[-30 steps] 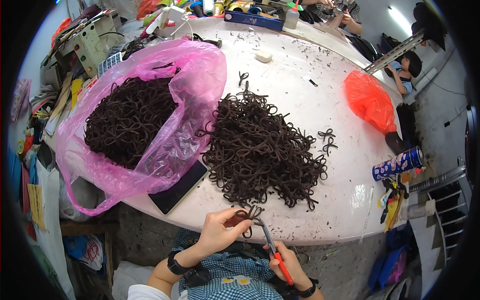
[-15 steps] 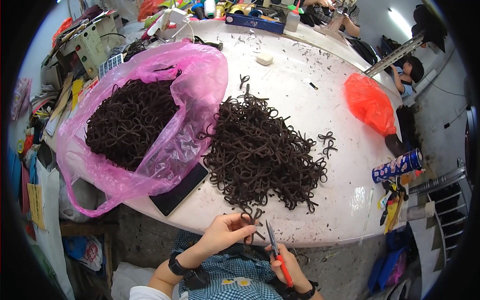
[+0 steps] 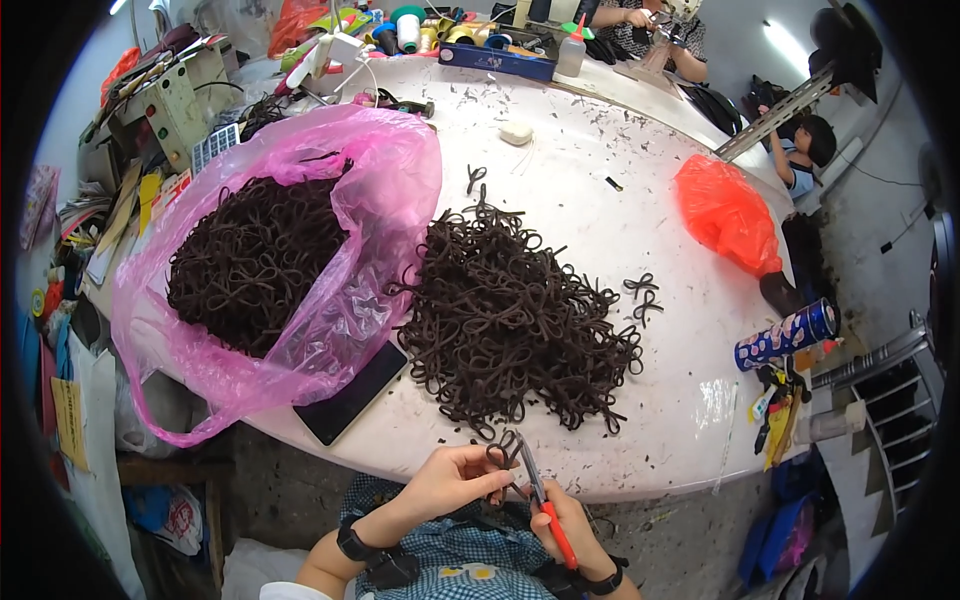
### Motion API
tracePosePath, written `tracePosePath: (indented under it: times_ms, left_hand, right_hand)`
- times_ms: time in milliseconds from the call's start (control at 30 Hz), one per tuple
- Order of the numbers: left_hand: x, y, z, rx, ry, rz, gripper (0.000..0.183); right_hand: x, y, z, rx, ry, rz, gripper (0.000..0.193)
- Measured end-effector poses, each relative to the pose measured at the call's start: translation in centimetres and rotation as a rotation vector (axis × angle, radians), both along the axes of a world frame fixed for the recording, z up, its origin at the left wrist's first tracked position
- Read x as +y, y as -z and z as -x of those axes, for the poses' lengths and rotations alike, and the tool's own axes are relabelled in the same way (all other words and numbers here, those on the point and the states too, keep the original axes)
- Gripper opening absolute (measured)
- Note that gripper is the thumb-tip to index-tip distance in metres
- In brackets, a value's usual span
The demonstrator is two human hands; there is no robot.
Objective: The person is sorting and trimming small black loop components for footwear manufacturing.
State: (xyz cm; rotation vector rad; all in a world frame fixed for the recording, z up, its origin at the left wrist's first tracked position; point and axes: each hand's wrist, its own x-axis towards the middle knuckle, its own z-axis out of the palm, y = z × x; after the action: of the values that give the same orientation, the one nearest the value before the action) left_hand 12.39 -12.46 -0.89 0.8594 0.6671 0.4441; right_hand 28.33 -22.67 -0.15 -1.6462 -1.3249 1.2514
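Between the thumb and fingers of my left hand (image 3: 455,478) is a dark brown cord bow (image 3: 503,451), its loops pointing up and away from me. My right hand (image 3: 566,522) grips red-handled scissors (image 3: 558,538), blades upward, right beside the bow. Whether the blades touch the cord I cannot tell. Just beyond my hands lies a large heap of similar bows (image 3: 510,320) on the white table (image 3: 675,425). To its left, a pink plastic bag (image 3: 390,165) stands opened around another pile of dark bows (image 3: 255,265).
A black phone (image 3: 352,395) lies by the near edge, partly under the bag. Farther right are a red plastic bag (image 3: 725,215) and a blue patterned can (image 3: 787,335). A blue tray (image 3: 500,60) stands at the back, where another person's hand (image 3: 640,18) works at a machine.
The scissors have moved left, bringing their blades up against the bow's side. My left hand still holds the bow. The whole view has shifted slightly.
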Motion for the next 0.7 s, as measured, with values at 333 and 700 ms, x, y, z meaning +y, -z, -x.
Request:
tracePosePath:
  times_ms: [333,700]
  left_hand:
    - [0.1,0.3,0.3,0.031,0.028,-0.047,0.019]
    - [7.8,-4.5,8.0,0.342,-0.888,-0.815,0.041]
  right_hand:
    - [-1.2,1.1,-0.4,-0.003,0.125,0.007,0.059]
    - [-1.7,2.0,-2.8,0.183,0.398,0.145,0.048]
